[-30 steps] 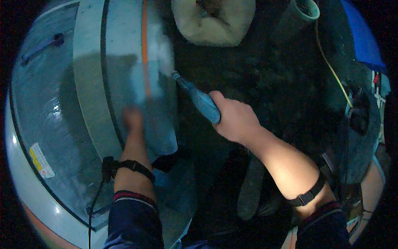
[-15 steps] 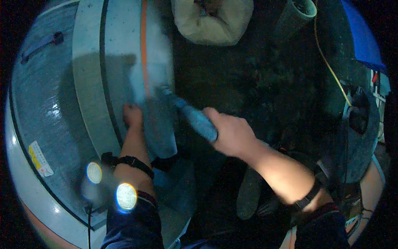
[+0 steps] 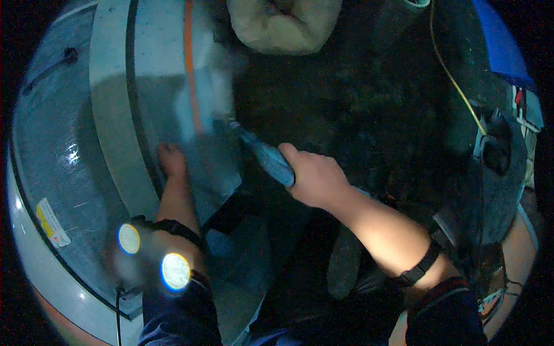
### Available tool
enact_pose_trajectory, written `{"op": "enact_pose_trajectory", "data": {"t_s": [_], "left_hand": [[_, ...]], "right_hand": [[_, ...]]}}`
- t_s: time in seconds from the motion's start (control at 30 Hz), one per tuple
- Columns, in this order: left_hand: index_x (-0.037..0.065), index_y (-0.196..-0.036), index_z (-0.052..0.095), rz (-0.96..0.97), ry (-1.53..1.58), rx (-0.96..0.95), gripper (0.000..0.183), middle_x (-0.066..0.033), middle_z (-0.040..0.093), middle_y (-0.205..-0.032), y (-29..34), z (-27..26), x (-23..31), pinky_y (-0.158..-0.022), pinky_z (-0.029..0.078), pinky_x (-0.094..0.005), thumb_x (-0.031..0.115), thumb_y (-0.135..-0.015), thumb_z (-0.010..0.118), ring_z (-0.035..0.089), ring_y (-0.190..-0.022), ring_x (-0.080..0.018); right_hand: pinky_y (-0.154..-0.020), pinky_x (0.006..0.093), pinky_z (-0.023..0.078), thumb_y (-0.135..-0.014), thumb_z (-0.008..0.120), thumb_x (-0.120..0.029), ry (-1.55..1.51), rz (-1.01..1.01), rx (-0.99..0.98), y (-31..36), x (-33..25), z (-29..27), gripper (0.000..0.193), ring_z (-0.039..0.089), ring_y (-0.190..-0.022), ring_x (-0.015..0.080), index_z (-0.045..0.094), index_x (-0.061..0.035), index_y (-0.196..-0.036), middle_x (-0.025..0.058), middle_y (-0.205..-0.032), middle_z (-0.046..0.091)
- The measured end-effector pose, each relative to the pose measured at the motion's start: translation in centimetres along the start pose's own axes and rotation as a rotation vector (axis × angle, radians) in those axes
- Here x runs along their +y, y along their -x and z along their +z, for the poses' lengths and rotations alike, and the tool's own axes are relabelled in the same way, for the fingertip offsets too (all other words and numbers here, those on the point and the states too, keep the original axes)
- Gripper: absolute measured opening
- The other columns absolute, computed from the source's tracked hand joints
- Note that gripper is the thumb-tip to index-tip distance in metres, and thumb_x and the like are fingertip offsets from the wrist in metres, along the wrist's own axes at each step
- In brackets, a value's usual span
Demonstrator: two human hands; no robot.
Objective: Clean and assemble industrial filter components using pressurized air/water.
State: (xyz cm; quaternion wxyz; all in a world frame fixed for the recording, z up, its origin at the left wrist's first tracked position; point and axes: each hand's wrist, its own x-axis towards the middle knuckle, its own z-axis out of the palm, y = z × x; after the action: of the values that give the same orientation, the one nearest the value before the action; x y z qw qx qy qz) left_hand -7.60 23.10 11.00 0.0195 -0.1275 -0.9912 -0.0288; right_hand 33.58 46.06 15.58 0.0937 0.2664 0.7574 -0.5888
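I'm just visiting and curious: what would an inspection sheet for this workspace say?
Surface: pale panel with an orange stripe.
Job's things: blue tool, blurred tip close to the panel's edge; contact unclear.
Clutter: beige bundle at the top.
Hands: right hand grips the tool; left hand is at the panel, contact unclear.
Cables: yellow cord at right, black cable at lower left.
Surroundings: dim light, dark floor, blue sheet at upper right.

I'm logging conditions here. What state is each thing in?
right hand: closed around the blue tool
blue tool: held slantwise, far end blurred
left hand: partly curled over the pale panel, contact unclear
pale sack: apparently open-mouthed
right forearm strap: fastened
yellowish cord: gently curved
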Motion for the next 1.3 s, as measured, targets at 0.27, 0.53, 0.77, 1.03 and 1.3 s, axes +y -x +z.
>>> {"op": "enact_pose_trajectory", "data": {"t_s": [0.27,0.53,0.77,1.03,1.3], "left_hand": [[0.001,-0.128,0.062,0.043,-0.196,-0.166,0.042,-0.0243,0.066,-0.127,0.1,2.2,2.5,-0.102,0.047,-0.0503,0.025,-0.094,0.061,0.062,-0.119,-0.0439],[0.002,-0.126,0.063,0.329,-0.287,-0.146,0.04,-0.023,0.069,-0.119,-4.3,5.7,-5.6,-0.095,0.051,-0.0502,0.027,-0.096,0.057,0.066,-0.111,-0.0395],[0.001,-0.122,0.064,0.229,-0.241,-0.033,0.037,-0.0245,0.069,-0.113,-2.3,0.2,-3.8,-0.088,0.052,-0.0506,0.028,-0.098,0.054,0.067,-0.101,-0.041],[-0.005,-0.126,0.06,-0.006,0.259,-0.032,0.045,-0.0271,0.067,-0.117,-5.4,-2.2,-7.1,-0.097,0.047,-0.0503,0.03,-0.097,0.056,0.063,-0.111,-0.0444],[-0.004,-0.125,0.058,-0.222,0.297,-0.088,0.043,-0.0223,0.068,-0.11,2.3,-1.1,2.7,-0.08,0.053,-0.0478,0.029,-0.098,0.057,0.066,-0.09,-0.038]], "right_hand": [[-0.081,0.0535,0.054,-0.083,0.071,-0.014,0.04,0.111,0.088,-0.3,2.1,0.2,0.054,0.069,-0.097,0.0421,0.049,-0.0116,-0.133,0.0191,-0.102,0.07],[-0.074,0.0574,0.057,-0.079,0.068,-0.011,0.071,0.023,0.061,1.7,2.2,3.7,0.049,0.071,-0.086,0.0435,0.05,-0.0066,-0.124,0.0224,-0.095,0.07],[-0.075,0.0565,0.057,-0.08,0.067,-0.011,-0.023,-0.108,0.091,3.7,0.7,3.2,0.043,0.071,-0.087,0.0431,0.051,-0.006,-0.12,0.0222,-0.094,0.071],[-0.077,0.0551,0.057,-0.08,0.067,-0.009,0.023,-0.023,-0.004,4.1,1.4,3.3,0.05,0.071,-0.092,0.0425,0.049,-0.0059,-0.127,0.0211,-0.1,0.072],[-0.077,0.0545,0.058,-0.081,0.067,-0.01,0.059,0.045,0.018,5.2,3.8,5.4,0.052,0.071,-0.091,0.0421,0.049,-0.0059,-0.129,0.0236,-0.102,0.07]]}}
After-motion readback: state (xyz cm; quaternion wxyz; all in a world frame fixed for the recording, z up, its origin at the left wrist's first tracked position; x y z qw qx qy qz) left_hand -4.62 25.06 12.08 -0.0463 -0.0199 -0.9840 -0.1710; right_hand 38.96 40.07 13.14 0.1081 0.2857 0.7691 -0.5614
